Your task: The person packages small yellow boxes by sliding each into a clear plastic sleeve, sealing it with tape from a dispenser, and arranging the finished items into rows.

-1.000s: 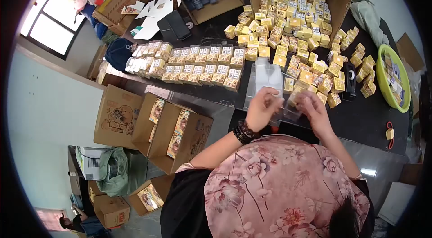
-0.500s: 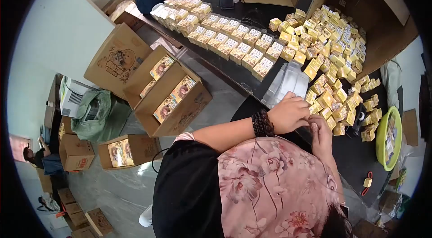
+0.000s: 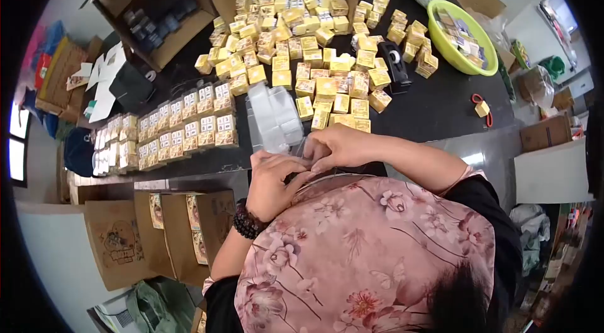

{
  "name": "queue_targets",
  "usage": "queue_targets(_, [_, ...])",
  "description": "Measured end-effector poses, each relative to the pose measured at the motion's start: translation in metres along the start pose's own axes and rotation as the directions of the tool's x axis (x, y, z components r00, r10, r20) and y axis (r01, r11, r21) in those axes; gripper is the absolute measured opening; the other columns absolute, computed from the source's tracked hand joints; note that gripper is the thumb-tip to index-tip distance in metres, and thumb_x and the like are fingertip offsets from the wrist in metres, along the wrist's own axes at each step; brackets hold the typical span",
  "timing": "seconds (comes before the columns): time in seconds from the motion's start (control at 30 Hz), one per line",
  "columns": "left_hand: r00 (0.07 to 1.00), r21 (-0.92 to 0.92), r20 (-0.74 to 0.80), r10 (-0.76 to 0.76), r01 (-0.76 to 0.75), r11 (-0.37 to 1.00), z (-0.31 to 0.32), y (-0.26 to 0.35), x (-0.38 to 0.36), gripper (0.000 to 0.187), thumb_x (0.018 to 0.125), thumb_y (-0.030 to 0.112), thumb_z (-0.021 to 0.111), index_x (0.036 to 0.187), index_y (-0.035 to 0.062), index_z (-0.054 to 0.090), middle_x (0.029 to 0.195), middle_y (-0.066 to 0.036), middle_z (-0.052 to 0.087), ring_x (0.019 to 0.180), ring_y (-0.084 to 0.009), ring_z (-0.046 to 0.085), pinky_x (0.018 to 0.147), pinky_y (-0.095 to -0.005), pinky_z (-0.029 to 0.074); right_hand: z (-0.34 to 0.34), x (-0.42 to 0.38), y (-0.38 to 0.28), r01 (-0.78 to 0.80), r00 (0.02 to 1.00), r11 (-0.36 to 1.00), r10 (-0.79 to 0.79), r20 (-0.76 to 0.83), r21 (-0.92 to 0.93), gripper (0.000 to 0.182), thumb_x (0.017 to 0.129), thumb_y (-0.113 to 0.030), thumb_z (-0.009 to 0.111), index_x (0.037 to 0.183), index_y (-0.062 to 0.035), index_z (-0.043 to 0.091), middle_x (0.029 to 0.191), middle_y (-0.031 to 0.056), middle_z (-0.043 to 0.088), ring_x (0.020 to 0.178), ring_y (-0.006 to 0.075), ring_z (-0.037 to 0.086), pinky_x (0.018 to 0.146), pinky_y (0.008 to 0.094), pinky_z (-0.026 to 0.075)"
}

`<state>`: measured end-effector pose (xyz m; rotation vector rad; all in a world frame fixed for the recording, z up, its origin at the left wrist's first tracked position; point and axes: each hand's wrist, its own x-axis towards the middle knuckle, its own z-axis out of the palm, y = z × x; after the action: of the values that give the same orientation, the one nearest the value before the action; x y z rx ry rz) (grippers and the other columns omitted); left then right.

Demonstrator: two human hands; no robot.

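Note:
My left hand point(image 3: 272, 183), with a dark beaded bracelet at its wrist, is closed close against my body. Its fingertips meet those of my right hand point(image 3: 343, 146), also closed. Between them a thin piece of clear plastic point(image 3: 306, 148) shows in part; the fingers cover the rest. Just beyond the hands, clear plastic trays point(image 3: 275, 118) lie stacked at the table's near edge. Many small yellow boxes point(image 3: 325, 89) are heaped behind and to the right of the trays. To the left, packed boxes point(image 3: 206, 131) stand in rows.
A black tape dispenser point(image 3: 395, 67) stands right of the heap, with a green basket point(image 3: 462, 37) beyond it. A red loop with a yellow block point(image 3: 482, 109) lies at the right. Large cartons point(image 3: 185, 40) stand behind; open cartons point(image 3: 126, 257) are below left.
The view has swung to the right, so the table now runs across the frame and the heap sits near its middle. Both hands remain close together at the body.

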<state>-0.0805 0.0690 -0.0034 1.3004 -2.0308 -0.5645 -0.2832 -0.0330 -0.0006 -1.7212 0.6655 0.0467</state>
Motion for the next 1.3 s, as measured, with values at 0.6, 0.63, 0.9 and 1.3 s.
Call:
queue_targets(0.6, [0.989,-0.621,-0.053,-0.135,0.074,0.780,0.015,0.003,0.026,0.091,0.077,0.003,0.075,0.148,0.0007,0.018,0.138,-0.018,0.045,0.131,-0.0262,0.043,0.112,-0.0385,0.030,-0.001,-0.035,0.020,0.378,0.926,0.373,-0.172,-0.337,0.847,0.038,0.101,-0.023,0.048,0.133,-0.0053,0.042,0.122,0.0094,0.056,0.109,0.0207,0.060,0.090,0.0360,0.053])
queue_targets(0.63, [0.982,-0.602,-0.120,-0.143,0.042,0.798,0.020,0.003,0.033,0.094,0.072,0.012,0.083,0.145,-0.0010,0.026,0.137,-0.019,0.045,0.124,-0.0253,0.050,0.108,-0.0386,0.037,0.006,-0.032,0.016,0.338,0.940,0.327,-0.167,-0.299,0.882,0.038,0.101,-0.024,0.048,0.133,-0.0053,0.042,0.123,0.0097,0.055,0.109,0.0214,0.060,0.090,0.0361,0.053])
queue_targets(0.9, [0.964,-0.603,-0.184,-0.193,0.044,0.797,0.023,0.011,0.035,0.082,0.078,0.014,0.080,0.141,-0.0016,0.031,0.136,-0.016,0.049,0.119,-0.0227,0.053,0.105,-0.0371,0.039,0.020,-0.028,0.005,0.628,0.730,0.658,-0.312,-0.608,0.417,0.044,0.096,-0.011,0.058,0.133,-0.0075,0.036,0.124,0.0088,0.053,0.109,0.0134,0.055,0.088,0.0279,0.048])
queue_targets(1.3, [0.963,-0.414,-0.258,-0.076,-0.039,0.910,0.018,0.018,0.026,0.035,0.098,0.004,0.048,0.133,-0.0015,0.043,0.134,-0.016,0.052,0.094,-0.0166,0.064,0.085,-0.0287,0.048,-0.015,-0.046,-0.008,0.520,0.643,0.847,-0.302,-0.704,0.111,0.038,0.086,-0.002,0.067,0.123,-0.0016,0.056,0.119,0.0100,0.059,0.105,0.0136,0.058,0.085,0.0246,0.051])
